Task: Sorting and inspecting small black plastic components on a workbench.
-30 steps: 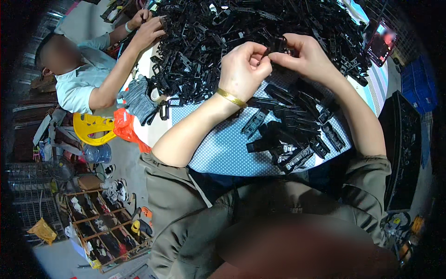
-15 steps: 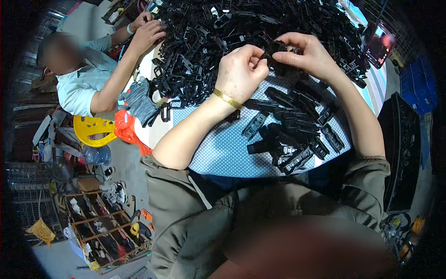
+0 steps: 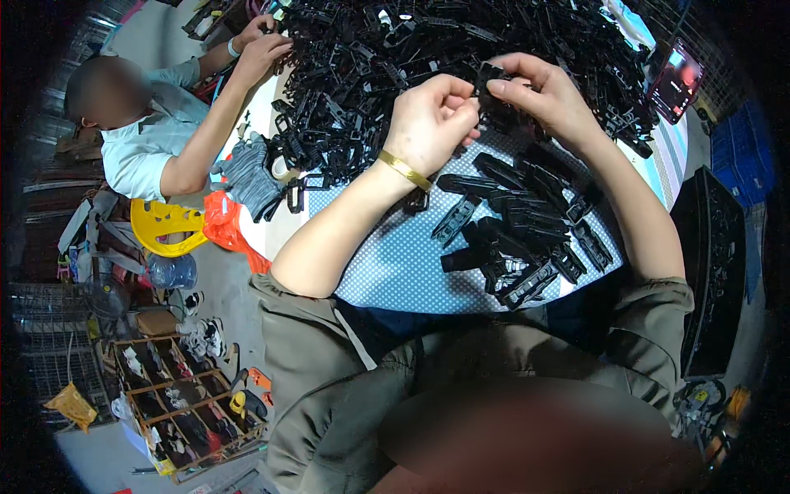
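Note:
Over the near edge of a large heap of black plastic parts (image 3: 362, 90), my two hands are close together. My right hand (image 3: 550, 100) pinches a small black plastic part (image 3: 491, 81) between thumb and fingers; much of it blends into the dark heap behind. Just left of it, my left hand (image 3: 432, 123), with a gold bracelet at the wrist, is closed in a pinch. What its fingertips hold, if anything, is too small and dark to make out. Below the hands, several longer black clip-like pieces (image 3: 527, 214) lie piled on a blue dotted cloth (image 3: 387, 263).
At the left, another person (image 3: 156, 132) reaches into the heap with both hands. A grey glove (image 3: 248, 177), a tape roll (image 3: 282, 169) and a red plastic bag (image 3: 222, 222) lie by the table's left edge. A phone (image 3: 676, 81) stands at the right, near a black crate (image 3: 699, 280).
My left fingertips have drawn slightly away from the part in my right hand, and the left fingers have shifted. My right hand stays nearly in place.

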`<act>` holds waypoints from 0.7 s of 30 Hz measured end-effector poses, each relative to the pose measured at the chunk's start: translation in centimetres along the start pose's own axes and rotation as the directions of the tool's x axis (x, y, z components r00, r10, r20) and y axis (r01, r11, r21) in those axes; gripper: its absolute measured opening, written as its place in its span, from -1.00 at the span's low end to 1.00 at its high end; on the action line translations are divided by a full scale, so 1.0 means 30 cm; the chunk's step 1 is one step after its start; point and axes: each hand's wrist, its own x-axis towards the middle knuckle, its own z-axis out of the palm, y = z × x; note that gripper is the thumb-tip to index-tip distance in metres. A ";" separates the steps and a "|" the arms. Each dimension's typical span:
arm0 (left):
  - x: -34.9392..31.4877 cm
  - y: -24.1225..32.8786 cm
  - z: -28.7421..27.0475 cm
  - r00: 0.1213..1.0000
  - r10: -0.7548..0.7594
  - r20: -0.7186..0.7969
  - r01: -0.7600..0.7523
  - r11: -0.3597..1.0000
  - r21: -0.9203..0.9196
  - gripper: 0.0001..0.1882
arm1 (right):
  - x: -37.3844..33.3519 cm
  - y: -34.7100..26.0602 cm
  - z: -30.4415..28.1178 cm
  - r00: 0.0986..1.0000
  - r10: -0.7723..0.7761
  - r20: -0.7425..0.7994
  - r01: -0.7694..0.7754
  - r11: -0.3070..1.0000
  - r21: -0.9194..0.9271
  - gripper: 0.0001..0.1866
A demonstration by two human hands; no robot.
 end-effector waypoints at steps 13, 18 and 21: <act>0.021 -0.018 -0.034 0.986 -0.138 0.088 0.148 0.983 -0.113 -0.75 | -0.020 -0.015 -0.017 0.977 -0.183 -0.113 0.174 0.982 -0.078 -0.80; 0.043 0.007 -0.040 0.992 -0.067 0.107 0.090 0.968 -0.234 -0.78 | 0.010 0.008 -0.098 0.958 -0.144 -0.248 0.094 0.975 -0.202 -0.74; 0.037 -0.010 -0.032 0.957 -0.110 0.268 0.210 0.901 -0.379 -0.77 | 0.028 0.045 -0.098 0.914 -0.315 -0.257 0.151 0.851 -0.504 -0.61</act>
